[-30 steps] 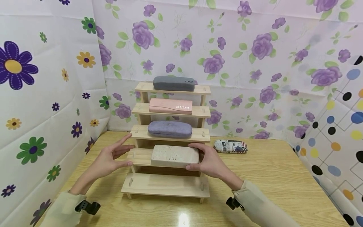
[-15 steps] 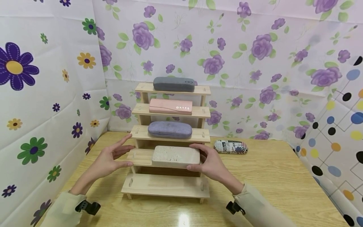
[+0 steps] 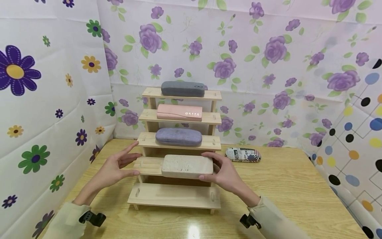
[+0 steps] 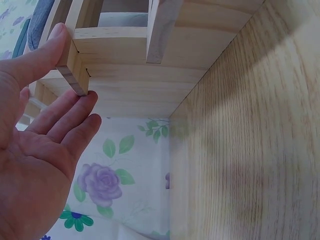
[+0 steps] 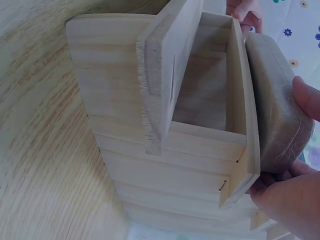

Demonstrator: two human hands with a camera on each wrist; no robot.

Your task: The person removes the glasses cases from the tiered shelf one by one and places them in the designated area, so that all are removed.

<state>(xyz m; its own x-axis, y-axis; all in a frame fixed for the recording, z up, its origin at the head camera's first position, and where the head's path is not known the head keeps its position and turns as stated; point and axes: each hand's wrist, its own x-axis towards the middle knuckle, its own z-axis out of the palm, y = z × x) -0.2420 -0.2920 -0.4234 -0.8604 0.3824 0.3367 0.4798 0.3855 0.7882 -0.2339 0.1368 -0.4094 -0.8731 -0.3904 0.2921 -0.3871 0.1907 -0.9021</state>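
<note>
A cream glasses case (image 3: 187, 166) is at the second-lowest tier of a stepped wooden shelf (image 3: 173, 194). My right hand (image 3: 223, 172) grips its right end, thumb in front and fingers behind. In the right wrist view the case (image 5: 277, 100) lies close along the shelf board, its end between thumb and fingers. My left hand (image 3: 114, 166) holds the left end of the same tier, thumb at the front edge; in the left wrist view its fingertips (image 4: 90, 97) meet the board. Higher tiers carry a purple case (image 3: 179, 136), a pink case (image 3: 179, 112) and a grey case (image 3: 182, 89).
A newspaper-print case (image 3: 243, 155) lies on the wooden table (image 3: 277, 189) behind and right of the shelf. Flower-patterned cloth (image 3: 185, 49) hangs at the back and left, dotted cloth (image 3: 358, 156) at the right. Nothing sits on the lowest tier.
My right hand has slid the cream case a little to the right and slightly toward me. My left hand stays at the shelf's left end.
</note>
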